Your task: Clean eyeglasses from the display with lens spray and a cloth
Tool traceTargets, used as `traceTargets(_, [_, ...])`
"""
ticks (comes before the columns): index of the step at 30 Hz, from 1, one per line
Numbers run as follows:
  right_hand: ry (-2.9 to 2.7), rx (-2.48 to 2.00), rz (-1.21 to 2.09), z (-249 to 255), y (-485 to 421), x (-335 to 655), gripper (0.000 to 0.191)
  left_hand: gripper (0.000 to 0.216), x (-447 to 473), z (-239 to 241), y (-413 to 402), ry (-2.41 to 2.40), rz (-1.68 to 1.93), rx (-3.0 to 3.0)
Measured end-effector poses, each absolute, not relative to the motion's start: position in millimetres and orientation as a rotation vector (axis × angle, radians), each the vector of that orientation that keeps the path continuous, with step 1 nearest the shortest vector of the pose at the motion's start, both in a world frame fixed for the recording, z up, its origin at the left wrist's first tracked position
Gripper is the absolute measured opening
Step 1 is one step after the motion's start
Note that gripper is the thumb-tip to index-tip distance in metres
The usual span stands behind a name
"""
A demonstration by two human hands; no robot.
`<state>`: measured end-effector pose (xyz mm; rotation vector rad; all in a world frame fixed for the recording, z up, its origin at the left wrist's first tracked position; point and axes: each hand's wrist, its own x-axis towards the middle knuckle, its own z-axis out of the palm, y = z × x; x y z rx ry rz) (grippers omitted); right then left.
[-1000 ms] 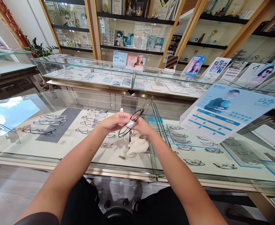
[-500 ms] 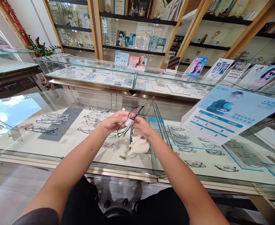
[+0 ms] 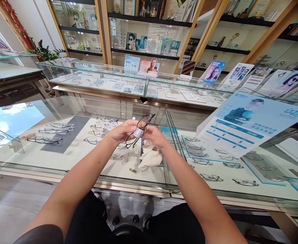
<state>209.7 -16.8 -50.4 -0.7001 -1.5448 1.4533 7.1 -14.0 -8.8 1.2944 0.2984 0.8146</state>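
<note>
Above the glass counter, a pair of dark-framed eyeglasses is tilted between my two hands. A pale, shiny label or tag sits across the middle of the frame. My left hand pinches the glasses from the left, thumb on top by the label. On the other side my right hand has its fingers closed on the glasses, partly hidden behind them. Just below my right hand a cream cloth lies crumpled. A small gold-green piece lies near the counter's front edge.
Several eyeglasses lie on the left of the glass counter, others nearer the middle. To the right stands a blue-and-white sign, with more glasses below it. A second glass display case runs behind.
The glasses and label have shifted very slightly left and turned a little in my hands. Both hands keep their hold; the surroundings look the same.
</note>
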Motion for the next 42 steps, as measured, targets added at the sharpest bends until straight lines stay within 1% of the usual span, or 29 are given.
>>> traceTargets(9, [-1.687, -0.726, 1.307, -47, -13, 214, 0.034, 0.062, 10, -10, -11, 0.275, 0.820, 1.266])
traceTargets(17, [-1.717, -0.672, 1.342, -44, -14, 213, 0.036, 0.063, 9, -11, -11, 0.288, 0.813, 1.260])
traceTargets(27, [-1.719, -0.697, 1.301, -35, -19, 209, 0.046, 0.066, 15, 2, -18, 0.253, 0.910, 1.188])
traceTargets(36, [-1.687, -0.719, 1.294, -23, -30, 212, 0.049, 0.070, 5, 9, -19, 0.221, 0.913, 1.169])
traceTargets(42, [-1.726, -0.715, 1.282, -21, -32, 213, 0.047, 0.073, 7, 12, -22, 0.249, 0.901, 1.177])
